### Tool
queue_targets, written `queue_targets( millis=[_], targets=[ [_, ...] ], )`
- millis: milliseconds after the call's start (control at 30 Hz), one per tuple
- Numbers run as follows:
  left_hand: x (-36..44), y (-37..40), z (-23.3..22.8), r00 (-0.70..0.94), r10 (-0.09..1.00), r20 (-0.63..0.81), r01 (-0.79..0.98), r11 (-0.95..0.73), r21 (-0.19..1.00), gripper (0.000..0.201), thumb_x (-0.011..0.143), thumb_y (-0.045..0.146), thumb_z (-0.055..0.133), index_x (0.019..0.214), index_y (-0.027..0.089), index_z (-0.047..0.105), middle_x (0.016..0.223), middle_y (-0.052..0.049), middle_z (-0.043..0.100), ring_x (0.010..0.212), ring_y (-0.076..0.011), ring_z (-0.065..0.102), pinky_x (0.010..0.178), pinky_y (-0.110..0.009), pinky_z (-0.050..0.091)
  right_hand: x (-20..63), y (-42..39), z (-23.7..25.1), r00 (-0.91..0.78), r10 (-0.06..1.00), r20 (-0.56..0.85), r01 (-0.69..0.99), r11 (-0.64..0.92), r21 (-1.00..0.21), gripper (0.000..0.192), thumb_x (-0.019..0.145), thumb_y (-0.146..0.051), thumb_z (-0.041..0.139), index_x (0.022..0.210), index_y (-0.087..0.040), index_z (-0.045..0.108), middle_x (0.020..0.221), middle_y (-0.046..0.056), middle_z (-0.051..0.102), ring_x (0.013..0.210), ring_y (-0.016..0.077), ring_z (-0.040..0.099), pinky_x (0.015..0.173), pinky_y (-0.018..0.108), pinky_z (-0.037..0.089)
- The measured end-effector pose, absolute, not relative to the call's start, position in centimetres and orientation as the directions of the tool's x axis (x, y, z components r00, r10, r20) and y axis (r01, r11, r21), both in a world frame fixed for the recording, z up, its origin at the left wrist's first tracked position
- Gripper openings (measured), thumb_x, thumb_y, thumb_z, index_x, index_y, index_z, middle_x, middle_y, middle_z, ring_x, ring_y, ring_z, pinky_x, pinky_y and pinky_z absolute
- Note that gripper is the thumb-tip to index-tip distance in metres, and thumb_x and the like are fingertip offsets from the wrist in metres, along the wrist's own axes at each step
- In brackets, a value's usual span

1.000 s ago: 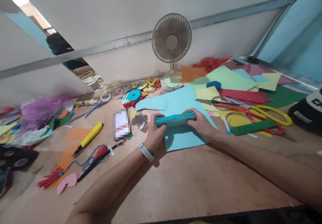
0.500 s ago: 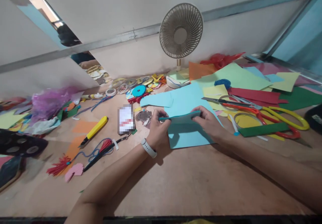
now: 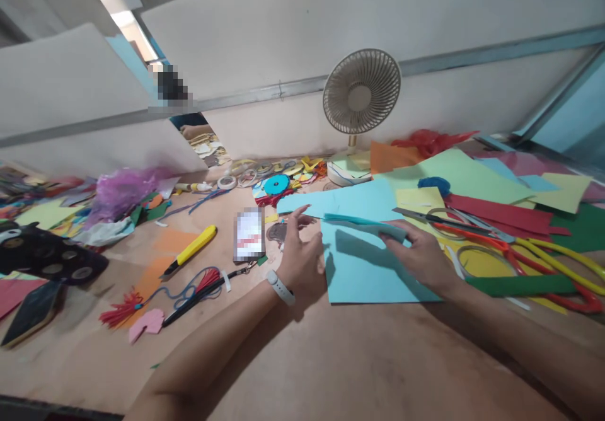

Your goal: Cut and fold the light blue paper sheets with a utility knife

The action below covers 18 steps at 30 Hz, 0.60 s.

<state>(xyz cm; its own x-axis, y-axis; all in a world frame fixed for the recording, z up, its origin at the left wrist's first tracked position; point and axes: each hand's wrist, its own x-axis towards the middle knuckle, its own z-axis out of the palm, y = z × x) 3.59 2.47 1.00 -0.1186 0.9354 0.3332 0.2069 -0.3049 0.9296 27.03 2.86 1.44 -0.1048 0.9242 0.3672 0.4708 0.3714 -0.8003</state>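
While a light blue paper sheet [image 3: 373,270] lies flat on the brown wooden tabletop [image 3: 359,364], its far part is folded over and lifted, and that raised fold is pinched at its right end by the right hand [image 3: 423,258], fingers closed on the paper edge. The left hand [image 3: 302,257], with a white band at the wrist, is held just left of the sheet's left edge; its fingers are spread open and nothing is gripped, the fingertips near the left end of the fold without a clear touch.

The sheet's near edge ends on bare tabletop, and the widest open room lies on that near side, crossed only by the two forearms. To the left of the sheet, a blurred white card [image 3: 248,234] lies close by, and a yellow utility knife [image 3: 190,252] farther left, with a strip of clear wood between them. To the right of the sheet, red-handled and yellow-handled scissors [image 3: 529,254] and a dark green paper strip [image 3: 520,284] crowd up close to its right edge. Beyond the sheet's far edge stand a small beige desk fan [image 3: 362,92] and overlapping coloured paper sheets [image 3: 472,181], so little room is left there.
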Motion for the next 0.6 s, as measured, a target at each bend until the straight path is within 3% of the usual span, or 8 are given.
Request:
queue_targets(
  millis=[100,200,333,400,467,533,600],
  targets=[
    [3.5,1.7,1.4,0.155,0.943,0.294,0.178,-0.319,0.931,0.073,0.081,0.014,0.062,0.149,0.023,0.036,0.094,-0.004,0.065,0.089,-0.0182,0.062,0.088,-0.033,0.048,27.5,2.8,1.1,-0.239,0.758,0.607,0.586,0.611,-0.533,0.023,0.089,-0.024,0.052,0.102,-0.025,0.071,0.1,0.007,0.074,0.094,0.0256,0.067,0.083,0.042,0.052],
    [3.9,1.1,0.9,0.444,0.885,0.141,0.141,-0.225,0.964,0.091,0.082,0.019,0.065,0.159,0.024,0.017,0.097,-0.005,0.069,0.087,-0.0194,0.067,0.08,-0.03,0.051,27.4,2.2,0.6,-0.448,0.595,0.667,0.622,0.744,-0.245,0.031,0.089,-0.015,0.049,0.112,-0.022,0.069,0.105,0.01,0.075,0.095,0.0259,0.068,0.081,0.042,0.052],
    [3.9,1.3,0.3,0.373,0.917,0.142,0.138,-0.206,0.969,0.092,0.081,0.019,0.067,0.159,0.024,0.02,0.103,-0.006,0.07,0.091,-0.0191,0.066,0.081,-0.028,0.052,26.9,1.1,0.6,-0.583,0.432,0.688,0.59,0.807,-0.007,0.045,0.084,-0.002,0.045,0.119,-0.02,0.065,0.109,0.01,0.075,0.096,0.024,0.069,0.078,0.039,0.051],
    [3.5,1.7,0.3,0.341,0.929,0.142,0.104,-0.188,0.977,0.084,0.08,0.018,0.066,0.156,0.026,0.031,0.118,-0.006,0.068,0.1,-0.0197,0.065,0.087,-0.03,0.052,26.7,0.7,0.9,-0.602,0.386,0.699,0.567,0.823,0.034,0.045,0.084,0.0,0.044,0.119,-0.02,0.064,0.108,0.009,0.075,0.094,0.0231,0.069,0.077,0.038,0.051],
    [3.2,2.0,0.5,0.336,0.934,0.119,0.087,-0.156,0.984,0.07,0.078,0.017,0.068,0.145,0.026,0.051,0.128,-0.006,0.066,0.109,-0.0222,0.062,0.096,-0.033,0.049,26.7,0.6,1.3,-0.614,0.366,0.7,0.526,0.85,0.016,0.044,0.086,-0.002,0.045,0.119,-0.023,0.064,0.107,0.008,0.076,0.093,0.0225,0.07,0.078,0.039,0.05],
    [3.0,2.0,0.8,0.351,0.932,0.084,0.084,-0.12,0.989,0.051,0.075,0.017,0.072,0.126,0.023,0.069,0.125,-0.007,0.068,0.111,-0.0242,0.063,0.097,-0.034,0.048,26.7,0.6,1.9,-0.595,0.412,0.69,0.492,0.866,-0.092,0.042,0.088,-0.006,0.046,0.119,-0.027,0.065,0.108,0.007,0.075,0.095,0.0226,0.069,0.082,0.04,0.05],
    [3.0,1.8,1.1,0.392,0.919,0.027,0.07,-0.06,0.996,0.031,0.077,0.026,0.075,0.107,0.019,0.078,0.111,-0.009,0.074,0.101,-0.0246,0.067,0.089,-0.034,0.052,26.7,1.0,2.6,-0.494,0.554,0.67,0.501,0.811,-0.302,0.032,0.091,-0.015,0.051,0.115,-0.03,0.067,0.108,0.006,0.075,0.097,0.0236,0.069,0.085,0.041,0.051]
  ],
)
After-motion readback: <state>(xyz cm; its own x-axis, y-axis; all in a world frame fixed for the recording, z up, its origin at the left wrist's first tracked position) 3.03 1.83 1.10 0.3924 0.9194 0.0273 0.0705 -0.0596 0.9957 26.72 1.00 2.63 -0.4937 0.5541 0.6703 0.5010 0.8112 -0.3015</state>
